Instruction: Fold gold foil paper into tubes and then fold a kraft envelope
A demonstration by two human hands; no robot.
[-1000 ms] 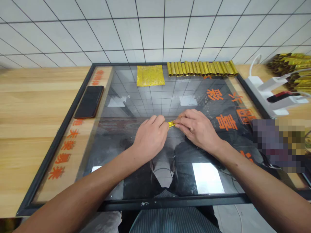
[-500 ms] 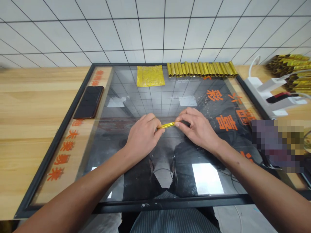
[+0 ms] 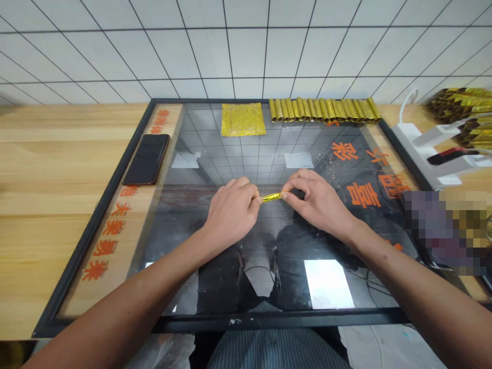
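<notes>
Between my two hands, just above or on the glass, is a thin rolled tube of gold foil paper (image 3: 271, 197). My left hand (image 3: 235, 207) is closed on the tube's left end, the fingertips curled around it. The thumb and fingers of my right hand (image 3: 315, 197) pinch its right end. A flat square stack of gold foil paper (image 3: 243, 120) lies at the back of the glass panel (image 3: 215, 220). To its right, a row of several rolled gold foil tubes (image 3: 323, 109) lies side by side.
A black phone (image 3: 146, 159) rests on the panel's left edge. A white power strip (image 3: 417, 154) with plugs stands at the right. Piled gold foil rolls (image 3: 459, 105) lie behind it. A tiled wall (image 3: 246, 46) bounds the back; the wooden table (image 3: 49, 169) extends left.
The view has shifted slightly, so most things appear a little further right. My left hand has turned and its thumb is tucked in closer; both hands still hold the tube.
</notes>
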